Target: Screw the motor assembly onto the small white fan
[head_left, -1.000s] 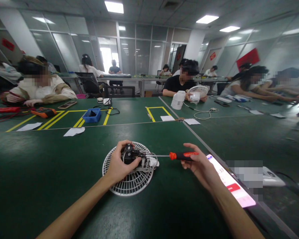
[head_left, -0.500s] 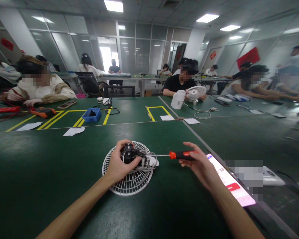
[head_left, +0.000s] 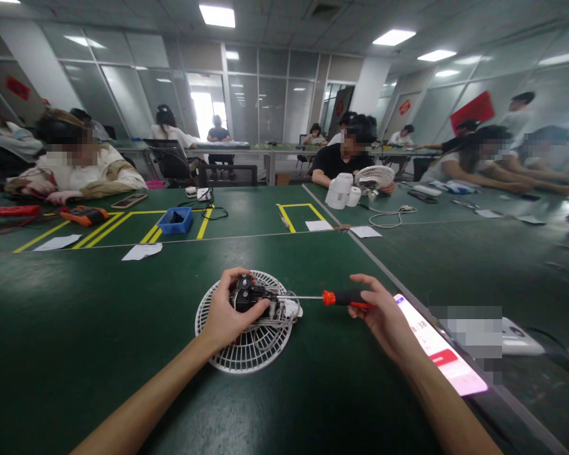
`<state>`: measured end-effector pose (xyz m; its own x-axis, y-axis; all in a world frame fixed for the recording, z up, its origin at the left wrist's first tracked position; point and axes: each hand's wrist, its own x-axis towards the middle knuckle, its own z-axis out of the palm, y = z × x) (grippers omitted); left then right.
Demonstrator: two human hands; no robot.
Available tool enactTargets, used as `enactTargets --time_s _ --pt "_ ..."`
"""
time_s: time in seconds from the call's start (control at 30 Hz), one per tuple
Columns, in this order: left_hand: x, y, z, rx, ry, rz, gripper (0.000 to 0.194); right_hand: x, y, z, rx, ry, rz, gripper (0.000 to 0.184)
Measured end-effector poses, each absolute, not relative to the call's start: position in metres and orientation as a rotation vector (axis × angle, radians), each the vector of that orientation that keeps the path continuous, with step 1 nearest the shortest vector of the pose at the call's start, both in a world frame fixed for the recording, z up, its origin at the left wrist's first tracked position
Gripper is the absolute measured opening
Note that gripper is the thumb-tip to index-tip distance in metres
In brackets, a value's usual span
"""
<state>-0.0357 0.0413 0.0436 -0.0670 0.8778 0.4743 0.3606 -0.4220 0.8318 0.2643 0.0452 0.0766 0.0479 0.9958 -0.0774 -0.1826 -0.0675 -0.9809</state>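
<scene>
A round white fan grille (head_left: 250,355) lies flat on the green table, with a black fan motor (head_left: 243,297) and coiled white cable (head_left: 284,321) on top of it. My left hand (head_left: 228,311) is closed around the motor, thumb along its near side. In my right hand (head_left: 378,311) is the handle of a red and black screwdriver (head_left: 344,297), held level and pointing left. Its metal shaft reaches to the motor's right side; the tip is hard to make out among the parts there.
A lit phone (head_left: 448,354) lies beside my right forearm. Farther off are a blue bin (head_left: 175,220), paper slips (head_left: 142,252), an orange multimeter (head_left: 85,215) and yellow tape marks. Across the table a person in black handles another fan (head_left: 374,177), near white fan parts (head_left: 340,191).
My right hand's fingers have shifted on the screwdriver handle, which shows a turned red marking. The motor and grille stay in place. Across the table, another white part has appeared beside the person in black.
</scene>
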Motion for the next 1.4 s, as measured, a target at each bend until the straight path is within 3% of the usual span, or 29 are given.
enactTargets --time_s 0.4,0.97,1.27,1.4 --pt "-0.034 0.042 0.043 1.746 1.326 1.515 0.053 0.278 0.05 0.069 -0.945 -1.004 1.496 0.024" --pt "-0.036 0.042 0.042 1.741 1.322 1.499 0.053 0.272 0.05 0.062 -0.874 -0.936 1.562 0.067" --pt "-0.036 0.042 0.041 1.719 1.334 1.514 0.052 0.277 0.046 0.072 -0.941 -1.118 1.627 0.082" --pt "-0.037 0.042 0.041 1.716 1.335 1.513 0.051 0.277 0.046 0.073 -1.168 -1.14 1.606 0.076"
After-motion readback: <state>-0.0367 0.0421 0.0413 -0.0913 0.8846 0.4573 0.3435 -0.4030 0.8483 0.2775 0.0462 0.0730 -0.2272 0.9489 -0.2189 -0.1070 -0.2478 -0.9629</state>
